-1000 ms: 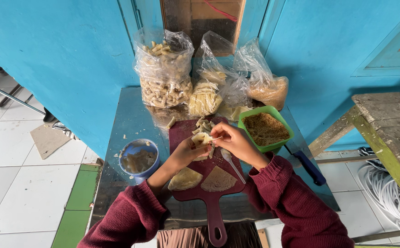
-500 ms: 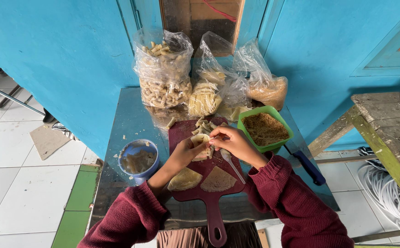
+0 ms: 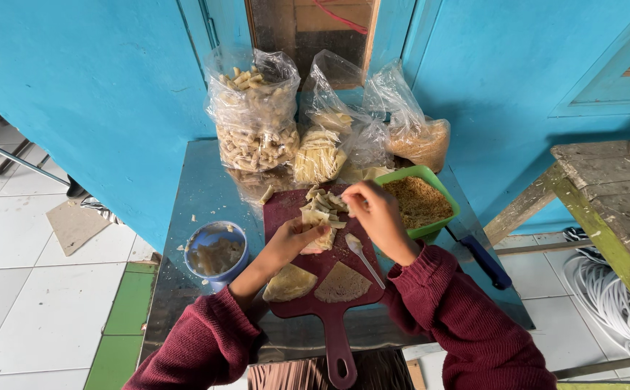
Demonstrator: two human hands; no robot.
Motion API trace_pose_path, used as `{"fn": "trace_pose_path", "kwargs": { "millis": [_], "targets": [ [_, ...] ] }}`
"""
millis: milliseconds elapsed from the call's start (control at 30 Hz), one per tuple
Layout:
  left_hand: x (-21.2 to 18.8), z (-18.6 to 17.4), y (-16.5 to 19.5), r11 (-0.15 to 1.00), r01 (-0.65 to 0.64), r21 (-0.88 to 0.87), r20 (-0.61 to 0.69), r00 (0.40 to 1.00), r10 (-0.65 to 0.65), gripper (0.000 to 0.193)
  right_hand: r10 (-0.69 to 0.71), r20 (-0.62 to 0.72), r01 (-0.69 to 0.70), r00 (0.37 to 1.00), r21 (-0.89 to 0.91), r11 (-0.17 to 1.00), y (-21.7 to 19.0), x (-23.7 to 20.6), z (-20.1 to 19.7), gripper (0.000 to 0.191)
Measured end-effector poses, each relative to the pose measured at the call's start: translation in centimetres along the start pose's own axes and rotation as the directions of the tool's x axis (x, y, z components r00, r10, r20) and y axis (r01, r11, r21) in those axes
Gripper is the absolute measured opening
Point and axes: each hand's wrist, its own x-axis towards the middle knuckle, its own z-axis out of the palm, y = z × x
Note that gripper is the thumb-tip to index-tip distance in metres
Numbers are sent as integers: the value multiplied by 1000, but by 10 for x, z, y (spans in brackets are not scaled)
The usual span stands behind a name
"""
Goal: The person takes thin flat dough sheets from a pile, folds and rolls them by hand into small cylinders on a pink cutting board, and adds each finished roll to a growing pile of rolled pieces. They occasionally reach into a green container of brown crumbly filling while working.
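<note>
Maroon sleeves frame the lower edge of the view, and between them the handle of a dark red cutting board (image 3: 333, 318) points back toward the person. On the near part of that board lie 2 flat, pale, fan-shaped wrappers (image 3: 318, 283) side by side, with a white plastic spoon (image 3: 363, 258) resting just to their right. Farther up the board, the left hand (image 3: 297, 240) has its fingers closed around a pale folded wrapper (image 3: 318, 232), pinning it against the board. The right hand (image 3: 375, 213) hovers just beyond, its fingers pinched together on a small bit at the edge of a heap of folded pieces (image 3: 327, 202) that sits on the board's far end. Left of the board, on the metal desk (image 3: 199, 195), stands a blue bowl (image 3: 217, 253) of cloudy liquid. To the right, a green tub (image 3: 420, 202) holds brown crumbly filling, touching the board's corner. At the back of the desk, against the turquoise wall, stand 3 clear plastic bags (image 3: 257, 108) of pale dried snacks and crumbs.
</note>
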Motion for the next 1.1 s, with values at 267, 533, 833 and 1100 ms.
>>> {"fn": "trace_pose_path", "kwargs": {
  "millis": [267,533,833,1100],
  "targets": [
    [-5,5,3,980,-42,197,8,999,41,34,132,540,-398,831,413,819,9,10,-10,17],
    [-8,4,14,895,6,447,-82,996,34,40,173,487,-345,856,290,893,3,29,-20,14],
    [-12,7,21,885,-245,395,-89,949,302,35,177,4,-175,984,-123,977,42,59,-62,12],
    [-11,17,24,935,-291,201,-10,954,299,46,137,477,-241,868,164,957,4,30,-36,12]
  ]
}}
